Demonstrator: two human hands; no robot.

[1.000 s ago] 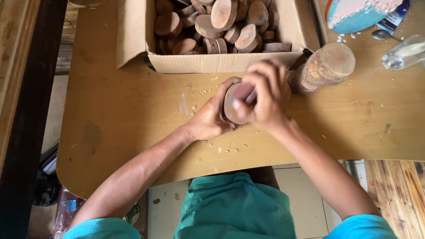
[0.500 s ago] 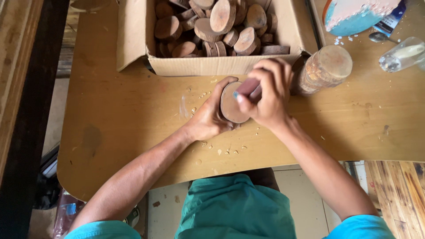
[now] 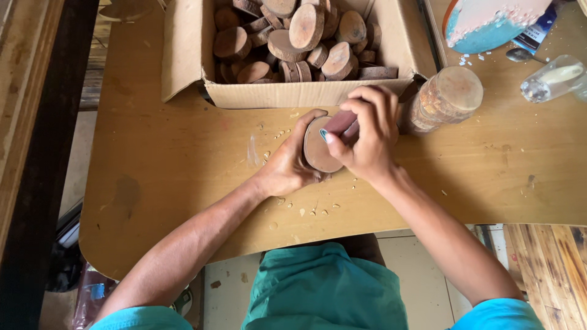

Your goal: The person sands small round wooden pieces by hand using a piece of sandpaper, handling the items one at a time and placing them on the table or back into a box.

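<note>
My left hand grips an oval wooden slice and holds it tilted on the wooden table. My right hand is closed on a small piece of sandpaper pressed against the upper right of the slice's face. Both hands sit just in front of an open cardboard box filled with several more wooden slices.
A stack of round wooden slices lies on its side right of my hands. A clear glass, a spoon and a blue-rimmed round board lie at the back right. Small wood crumbs dot the table near its front edge.
My right hand has slid the sandpaper up and to the right across the slice, uncovering more of its face. My left hand keeps its grip in the same spot.
</note>
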